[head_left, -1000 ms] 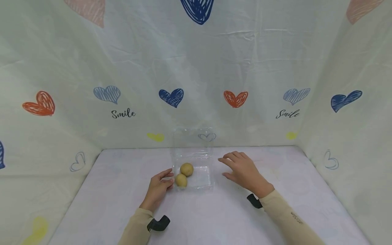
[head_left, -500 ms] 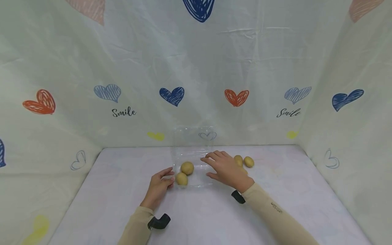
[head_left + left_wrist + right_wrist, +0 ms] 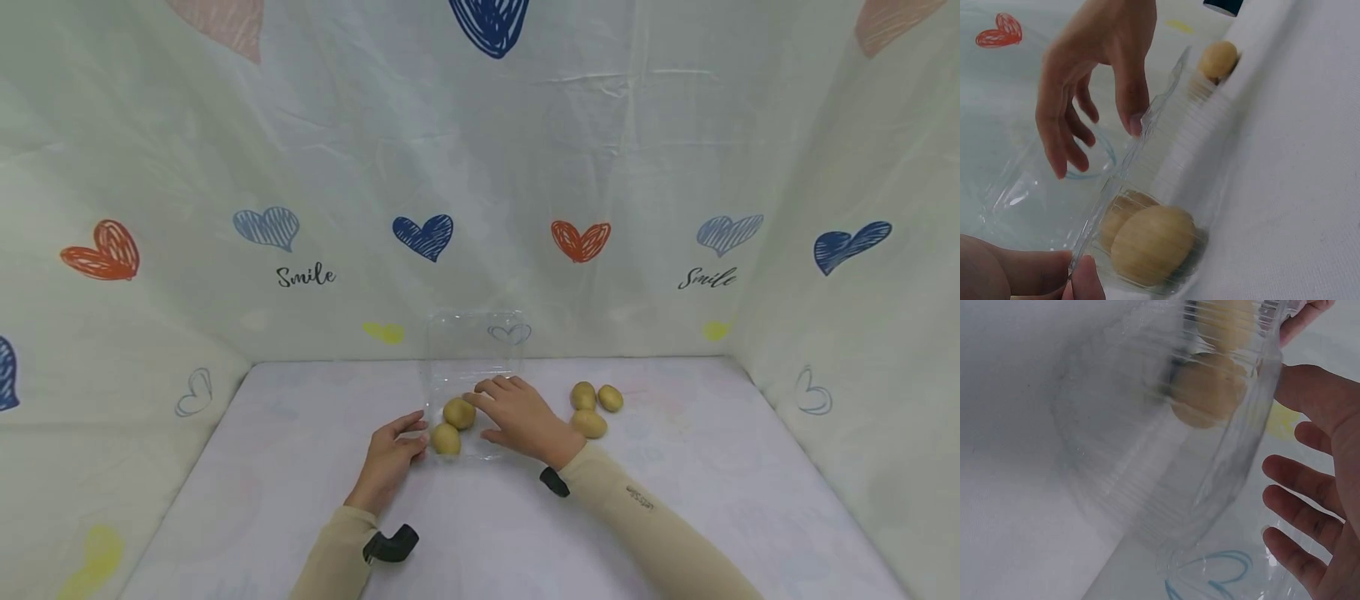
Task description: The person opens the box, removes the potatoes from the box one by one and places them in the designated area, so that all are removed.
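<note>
A clear plastic clamshell box (image 3: 468, 453) stands on the table with its lid (image 3: 468, 337) raised at the back. Inside, at its left side, lie two potatoes: a rear one (image 3: 456, 414) and a front one (image 3: 446, 439). My left hand (image 3: 392, 460) pinches the box's left rim between thumb and fingers, seen close up in the left wrist view. Over the box's right part hangs my right hand (image 3: 525, 421), its fingers spread and slightly bent, holding nothing. Its fingertips are close to the rear potato; whether they touch it I cannot tell.
Three more potatoes lie in a cluster on the table right of the box: one at the rear left (image 3: 583, 396), one at the rear right (image 3: 611, 398) and one in front (image 3: 588, 423). A heart-patterned curtain (image 3: 480, 175) stands behind the white-covered table (image 3: 480, 533).
My right hand has moved left from beside the box to over it, uncovering the potatoes on the right. My left hand stays at the box's left rim.
</note>
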The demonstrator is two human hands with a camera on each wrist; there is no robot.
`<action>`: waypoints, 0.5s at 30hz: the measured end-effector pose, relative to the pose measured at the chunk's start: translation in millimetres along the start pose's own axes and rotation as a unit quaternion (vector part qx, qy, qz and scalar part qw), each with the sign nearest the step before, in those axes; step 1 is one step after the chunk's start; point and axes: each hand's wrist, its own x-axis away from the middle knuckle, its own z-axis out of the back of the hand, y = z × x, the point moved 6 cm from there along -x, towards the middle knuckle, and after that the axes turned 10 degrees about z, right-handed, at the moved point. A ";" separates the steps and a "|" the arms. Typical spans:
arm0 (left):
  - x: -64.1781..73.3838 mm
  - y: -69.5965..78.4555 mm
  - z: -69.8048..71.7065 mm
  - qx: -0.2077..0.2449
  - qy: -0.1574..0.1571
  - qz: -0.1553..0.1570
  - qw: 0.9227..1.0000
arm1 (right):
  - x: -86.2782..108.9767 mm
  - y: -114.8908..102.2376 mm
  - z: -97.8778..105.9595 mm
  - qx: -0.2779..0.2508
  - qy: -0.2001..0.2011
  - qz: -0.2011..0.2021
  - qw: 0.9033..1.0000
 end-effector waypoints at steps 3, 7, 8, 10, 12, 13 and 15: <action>0.0 -0.6 0.1 0.000 0.001 0.000 1.000 | -5.0 -1.9 -3.9 0.001 -0.003 0.003 1.000; -0.4 -1.4 -0.2 0.003 0.002 0.000 1.000 | -10.0 -1.7 -12.1 0.000 -0.019 -0.002 1.000; -0.3 -1.4 -0.3 0.003 0.003 0.000 1.000 | -11.1 -1.6 -14.0 -0.001 -0.024 -0.003 1.000; -0.4 -1.6 -0.1 0.002 0.004 -0.001 1.000 | -13.2 -1.3 -17.9 0.003 -0.034 -0.005 0.999; -0.3 -1.7 0.0 0.000 0.005 -0.002 1.000 | -15.1 -1.6 -19.9 0.002 -0.039 -0.007 0.999; -0.3 -1.9 0.1 0.000 0.004 -0.002 1.000 | -16.1 -1.5 -21.0 0.003 -0.042 -0.008 0.999; -0.2 -2.3 0.1 0.001 0.003 -0.003 1.000 | -17.7 -1.8 -21.8 0.001 -0.045 -0.008 0.999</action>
